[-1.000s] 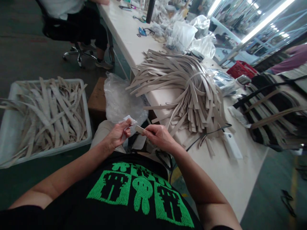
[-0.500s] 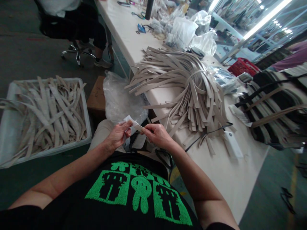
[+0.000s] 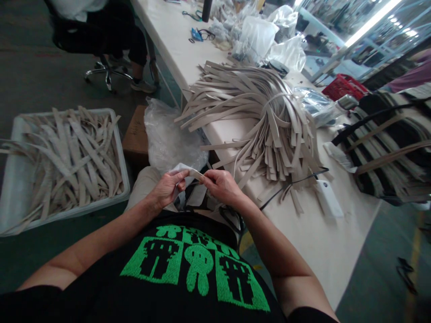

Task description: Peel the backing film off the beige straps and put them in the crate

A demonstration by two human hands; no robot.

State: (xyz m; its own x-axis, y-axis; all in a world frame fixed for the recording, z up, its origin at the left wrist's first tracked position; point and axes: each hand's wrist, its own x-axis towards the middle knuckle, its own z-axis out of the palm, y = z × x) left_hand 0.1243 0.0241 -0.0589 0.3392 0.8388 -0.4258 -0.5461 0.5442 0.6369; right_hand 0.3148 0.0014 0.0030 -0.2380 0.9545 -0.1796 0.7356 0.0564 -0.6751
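Over my lap, my left hand (image 3: 166, 189) pinches a small white cloth (image 3: 182, 170) between thumb and fingers. My right hand (image 3: 221, 187) is closed on the end of a beige strap (image 3: 196, 174), and the cloth wraps that strap end where the two hands meet. A large pile of the same beige straps (image 3: 259, 112) lies on the white table (image 3: 323, 242) just beyond my right hand. A white bin (image 3: 15, 179) on the floor at my left holds several more straps (image 3: 74, 157).
A crumpled clear plastic bag (image 3: 168, 139) and a cardboard box (image 3: 136, 134) sit between the bin and the table. A white device (image 3: 327, 204) with a black cable lies on the table. Black and beige bags (image 3: 387, 152) are at right. Another person sits on a wheeled chair (image 3: 107, 67).
My hands have come together: the white cloth in my left hand now covers the strap end that my right hand held apart from it a second ago.
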